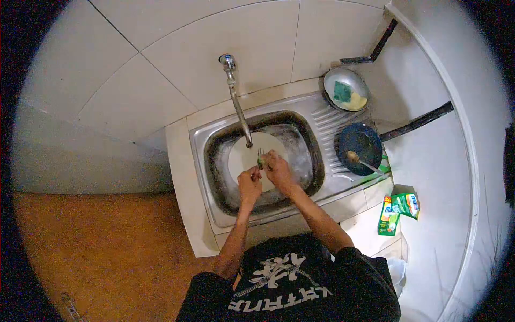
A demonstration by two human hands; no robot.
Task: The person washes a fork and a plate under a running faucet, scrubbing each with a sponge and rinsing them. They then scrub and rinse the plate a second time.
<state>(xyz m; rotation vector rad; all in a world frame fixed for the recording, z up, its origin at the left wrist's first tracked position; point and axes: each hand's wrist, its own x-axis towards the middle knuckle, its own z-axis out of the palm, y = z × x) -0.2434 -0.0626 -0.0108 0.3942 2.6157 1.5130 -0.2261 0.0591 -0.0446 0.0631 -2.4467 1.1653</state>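
Note:
Over the sink (316, 177), my left hand (250, 185) is closed around the lower part of a fork (260, 152), whose tines point up toward the tap. My right hand (279, 170) pinches a small green sponge (261, 162) against the fork just below the tines. Beneath both hands a large white plate (238, 155) lies in the basin, with whitish suds around it. The fork's handle is mostly hidden by my fingers.
A metal tap (240, 110) hangs over the basin. On the ribbed drainboard (324, 121) stand a metal pan (335, 80) with a green-and-yellow sponge (343, 92) and a dark pan (357, 137) with a spoon (365, 162). Green packets (389, 217) lie at the right.

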